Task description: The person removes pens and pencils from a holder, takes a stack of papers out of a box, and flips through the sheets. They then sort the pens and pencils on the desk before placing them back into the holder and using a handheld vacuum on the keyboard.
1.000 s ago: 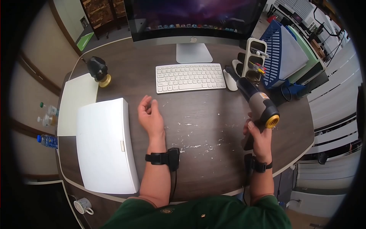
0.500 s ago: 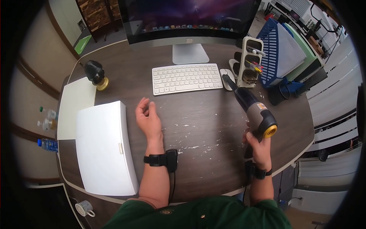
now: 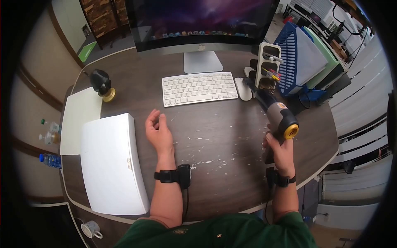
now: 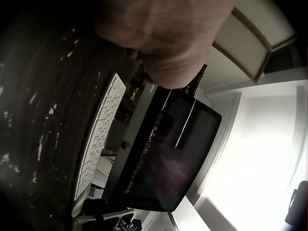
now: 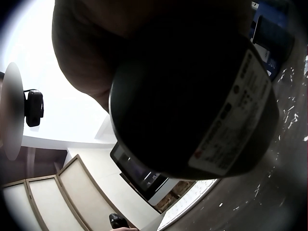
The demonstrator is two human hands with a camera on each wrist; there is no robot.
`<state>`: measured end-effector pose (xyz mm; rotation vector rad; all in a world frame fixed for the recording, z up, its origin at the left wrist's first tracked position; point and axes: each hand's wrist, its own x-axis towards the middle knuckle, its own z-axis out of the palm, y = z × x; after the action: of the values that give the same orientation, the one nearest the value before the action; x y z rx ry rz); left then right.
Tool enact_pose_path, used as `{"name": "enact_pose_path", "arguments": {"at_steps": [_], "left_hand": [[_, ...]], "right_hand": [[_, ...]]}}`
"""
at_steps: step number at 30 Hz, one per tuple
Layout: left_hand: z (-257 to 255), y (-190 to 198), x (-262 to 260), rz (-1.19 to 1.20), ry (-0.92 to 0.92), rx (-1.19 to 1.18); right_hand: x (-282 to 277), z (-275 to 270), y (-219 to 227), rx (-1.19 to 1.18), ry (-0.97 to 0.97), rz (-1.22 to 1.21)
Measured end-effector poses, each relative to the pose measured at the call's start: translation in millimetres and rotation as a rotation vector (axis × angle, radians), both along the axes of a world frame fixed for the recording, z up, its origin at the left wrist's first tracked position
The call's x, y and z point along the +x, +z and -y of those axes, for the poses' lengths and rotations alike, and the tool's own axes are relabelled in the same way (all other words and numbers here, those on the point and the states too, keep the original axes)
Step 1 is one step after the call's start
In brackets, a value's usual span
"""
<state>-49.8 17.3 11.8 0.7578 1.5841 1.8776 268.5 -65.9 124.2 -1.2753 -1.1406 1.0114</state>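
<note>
My right hand (image 3: pixel 282 152) grips the handle of a handheld vacuum cleaner (image 3: pixel 278 112), grey and black with a yellow vent at its rear. Its narrow black nozzle points away from me and overlaps the edge of the white mouse (image 3: pixel 244 91). The labelled dark base of the vacuum cleaner (image 5: pixel 192 110) fills the right wrist view. My left hand (image 3: pixel 159 134) hovers with loosely bent fingers near the white box-like case (image 3: pixel 108 165), holding nothing. White scraps (image 3: pixel 213 161) lie scattered over the dark desk between my hands.
Beyond my hands stand a white keyboard (image 3: pixel 199 89) and a monitor (image 3: pixel 198 25). At the right are a pen holder (image 3: pixel 264 62), blue file rack (image 3: pixel 287 58) and black mesh cup (image 3: pixel 304 99). A black object with a gold base (image 3: pixel 100 84) stands at the left.
The head view has shifted slightly. The vacuum cleaner dipped a little toward me, then came back up, staying in my right hand. My left hand keeps its pose.
</note>
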Motion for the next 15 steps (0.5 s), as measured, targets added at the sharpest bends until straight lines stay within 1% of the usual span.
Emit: {"name": "enact_pose_path", "arguments": {"at_steps": [4, 7, 10, 13, 15], "left_hand": [[-2.4, -3.9, -0.8, 0.025, 0.01, 0.024], [-0.8, 1.4, 0.3, 0.019, -0.002, -0.019], [-1.8, -1.9, -1.7, 0.003, -0.004, -0.008], [-3.9, -8.2, -2.9, 0.009, 0.012, 0.026], [-4.3, -10.7, -4.3, -0.013, 0.007, 0.024]], "right_hand": [[3.7, 1.5, 3.8, -0.025, 0.045, 0.046], [8.6, 12.3, 1.0, -0.012, 0.058, 0.012], [16.6, 24.1, 1.8, 0.02, 0.07, 0.031], [15.4, 36.4, 23.8, 0.01, 0.036, 0.02], [18.4, 37.5, 38.6, 0.066, 0.043, 0.003]]}}
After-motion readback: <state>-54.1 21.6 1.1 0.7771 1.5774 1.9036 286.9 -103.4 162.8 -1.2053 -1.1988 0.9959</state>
